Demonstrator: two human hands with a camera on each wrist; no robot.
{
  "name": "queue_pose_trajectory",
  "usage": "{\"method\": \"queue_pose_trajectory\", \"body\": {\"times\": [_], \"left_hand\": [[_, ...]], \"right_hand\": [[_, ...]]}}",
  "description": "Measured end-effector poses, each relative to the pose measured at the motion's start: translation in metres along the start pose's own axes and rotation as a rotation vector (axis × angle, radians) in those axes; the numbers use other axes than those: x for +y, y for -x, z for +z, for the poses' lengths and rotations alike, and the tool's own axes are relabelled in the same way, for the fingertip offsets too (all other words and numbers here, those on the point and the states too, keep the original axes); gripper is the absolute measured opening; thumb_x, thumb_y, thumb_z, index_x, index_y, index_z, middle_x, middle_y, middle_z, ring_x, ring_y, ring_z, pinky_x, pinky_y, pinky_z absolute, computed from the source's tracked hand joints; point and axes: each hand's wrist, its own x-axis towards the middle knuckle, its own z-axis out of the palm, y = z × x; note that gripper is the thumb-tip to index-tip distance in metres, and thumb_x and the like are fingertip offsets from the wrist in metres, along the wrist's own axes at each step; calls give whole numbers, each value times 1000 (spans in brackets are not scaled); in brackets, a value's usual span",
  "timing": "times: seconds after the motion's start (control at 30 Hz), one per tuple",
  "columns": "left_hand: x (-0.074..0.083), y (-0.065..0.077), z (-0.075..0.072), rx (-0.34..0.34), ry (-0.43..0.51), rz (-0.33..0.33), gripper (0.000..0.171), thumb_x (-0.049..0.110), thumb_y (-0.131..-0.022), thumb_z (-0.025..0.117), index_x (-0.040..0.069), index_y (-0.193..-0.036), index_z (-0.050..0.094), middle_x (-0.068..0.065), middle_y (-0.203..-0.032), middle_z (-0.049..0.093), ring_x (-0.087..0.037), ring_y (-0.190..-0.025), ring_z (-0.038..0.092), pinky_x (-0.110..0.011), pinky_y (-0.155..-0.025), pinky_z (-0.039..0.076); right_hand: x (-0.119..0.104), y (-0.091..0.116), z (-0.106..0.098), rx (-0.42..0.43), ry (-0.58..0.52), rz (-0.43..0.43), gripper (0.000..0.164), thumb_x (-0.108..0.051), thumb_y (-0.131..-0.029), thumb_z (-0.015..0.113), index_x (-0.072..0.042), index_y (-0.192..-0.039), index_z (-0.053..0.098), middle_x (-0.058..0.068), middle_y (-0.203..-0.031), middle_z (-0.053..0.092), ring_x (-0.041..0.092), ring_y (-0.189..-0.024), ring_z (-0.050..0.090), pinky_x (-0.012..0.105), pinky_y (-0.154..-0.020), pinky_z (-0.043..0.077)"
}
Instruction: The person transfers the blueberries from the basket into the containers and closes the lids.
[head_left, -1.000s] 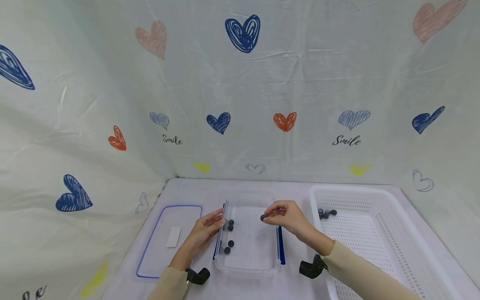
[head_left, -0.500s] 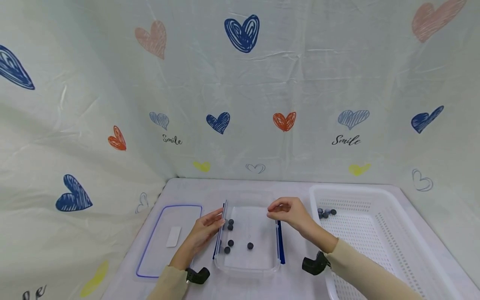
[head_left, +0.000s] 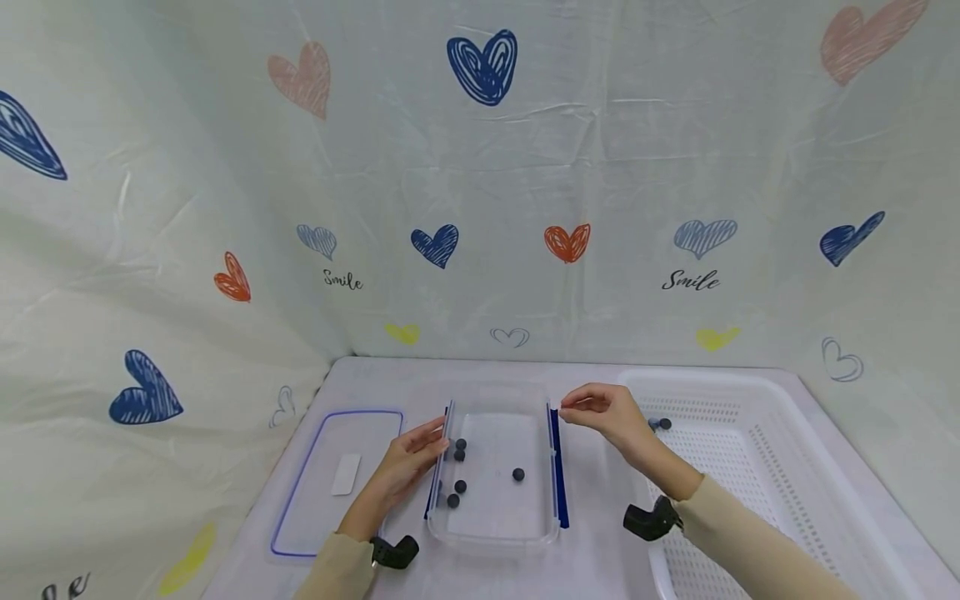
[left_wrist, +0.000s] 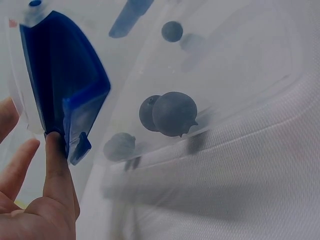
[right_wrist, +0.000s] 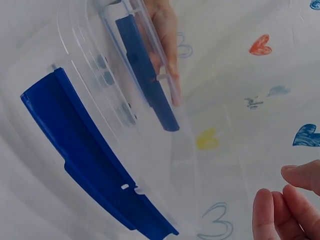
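A clear plastic box (head_left: 495,546) with blue side latches stands uncovered at mid-table. Several blueberries (head_left: 461,487) lie along its left side, and a single blueberry (head_left: 518,475) sits apart toward the right. My left hand (head_left: 408,467) rests against the left wall; in the left wrist view a fairly straight fingertip touches the blue latch (left_wrist: 75,75). Over the gap between box and basket hovers my right hand (head_left: 611,417), fingers bent toward the thumb and holding nothing. The right wrist view shows its thumb apart from the fingers (right_wrist: 263,215).
At the right stands a white perforated basket (head_left: 765,467), with blueberries (head_left: 664,424) near its far left corner, partly hidden by my right hand. A clear lid (head_left: 318,454) with a blue seal lies left of the box, with a white rectangle (head_left: 346,475) on it.
My right hand has let go of a blueberry into the box and moved right toward the basket. That blueberry has rolled a little to the right and away. My left hand stays put.
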Motion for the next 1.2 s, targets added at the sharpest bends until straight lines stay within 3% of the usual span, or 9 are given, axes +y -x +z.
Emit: {"method": "queue_pose_trajectory", "body": {"times": [0.73, 1.2], "left_hand": [[-4, -1, 0, 2, 11, 11, 50, 13, -95, 70, 5, -142, 55, -23, -141, 51, -29, -126, 52, -40, -106, 44], [-5, -3, -1, 9, 8, 0, 52, 16, -93, 73, 7, -142, 56, -22, -141, 53, -28, -126, 53, -42, -107, 43]], "right_hand": [[11, 12, -63, 172, 6, -26, 35, -5, -85, 79, 16, -110, 64, 7, -93, 75, 13, -85, 71, 25, -79, 57], [43, 16, -95, 263, 114, 5, 34, -6, -87, 77, 16, -110, 65, 4, -92, 75, 3, -81, 69, 20, -75, 56]]}}
